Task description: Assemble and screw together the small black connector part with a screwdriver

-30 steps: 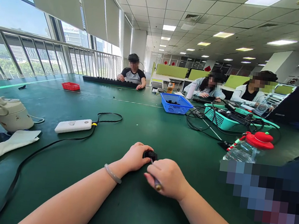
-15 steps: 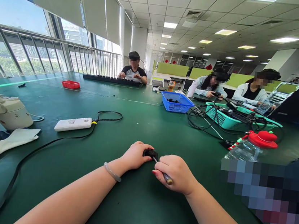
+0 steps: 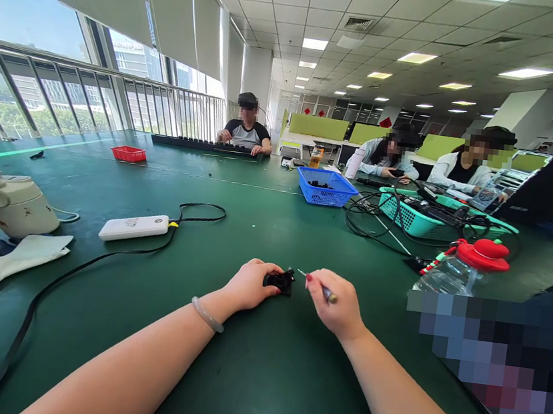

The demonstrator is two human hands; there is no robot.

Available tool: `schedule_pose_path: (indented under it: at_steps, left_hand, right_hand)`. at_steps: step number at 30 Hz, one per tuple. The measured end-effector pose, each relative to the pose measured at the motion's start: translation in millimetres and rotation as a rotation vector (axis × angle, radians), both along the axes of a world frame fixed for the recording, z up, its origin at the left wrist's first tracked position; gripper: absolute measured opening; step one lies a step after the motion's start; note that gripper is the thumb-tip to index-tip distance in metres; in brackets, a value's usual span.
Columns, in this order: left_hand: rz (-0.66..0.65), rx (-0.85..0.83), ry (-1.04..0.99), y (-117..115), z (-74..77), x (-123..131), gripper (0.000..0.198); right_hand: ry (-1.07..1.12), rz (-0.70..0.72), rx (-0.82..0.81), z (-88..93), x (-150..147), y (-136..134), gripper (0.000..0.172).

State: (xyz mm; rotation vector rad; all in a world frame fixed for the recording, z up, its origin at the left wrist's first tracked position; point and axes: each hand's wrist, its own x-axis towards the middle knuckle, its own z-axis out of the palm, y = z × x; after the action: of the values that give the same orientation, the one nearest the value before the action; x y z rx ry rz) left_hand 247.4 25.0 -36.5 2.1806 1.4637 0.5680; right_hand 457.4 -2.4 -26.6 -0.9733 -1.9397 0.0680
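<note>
Your L hand (image 3: 248, 285) is curled round a small blk part (image 3: 286, 285), thumb on the near side, fingers on the far side; part is on the green counter (image 3: 245, 378), approx mid-width, closer to your edge than the far one. Your R hand (image 3: 338, 302) is closed on the handle of a slim tool (image 3: 331, 295), thin tip aimed at the part w/ a small gap btwn. Part too small to make out in detail. White pwr bank (image 3: 133, 228) lies twd the L edge from your L hand. Blue basket (image 3: 326, 198) sits near the far edge, teal basket (image 3: 399, 215) R of it, red-lidded bottle (image 3: 482, 254) twd the R edge, red tray (image 3: 129, 157) nr the far L corner
</note>
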Motion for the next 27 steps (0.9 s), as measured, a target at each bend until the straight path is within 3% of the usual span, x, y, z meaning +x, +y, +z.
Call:
schedule_pose_path:
  at_steps: [3,7,10,17,23,27]
  left_hand:
    - [-0.010,0.000,0.004,0,0.1,-1,0.042]
    - [-0.043,0.027,0.005,-2,0.6,-2,0.041]
    - [-0.091,0.069,0.015,-3,1.6,-2,0.043]
    - [-0.148,0.098,0.007,-4,2.9,-1,0.038]
    - [-0.137,0.067,0.016,-3,2.1,-1,0.048]
    - [-0.147,0.074,0.023,-4,3.6,-1,0.042]
  right_hand:
    - [0.439,-0.136,-0.320,-7.6,6,12,0.046]
    - [0.778,-0.027,-0.544,-10.0,4,18,0.044]
    - [0.720,0.082,-0.566,-7.0,-3,13,0.041]
    - [0.233,0.046,-0.498,-2.9,-19,-3,0.032]
    - [0.352,-0.050,-0.390,1.8,-15,-4,0.039]
    - [0.386,-0.128,-0.276,4.0,-12,-5,0.040]
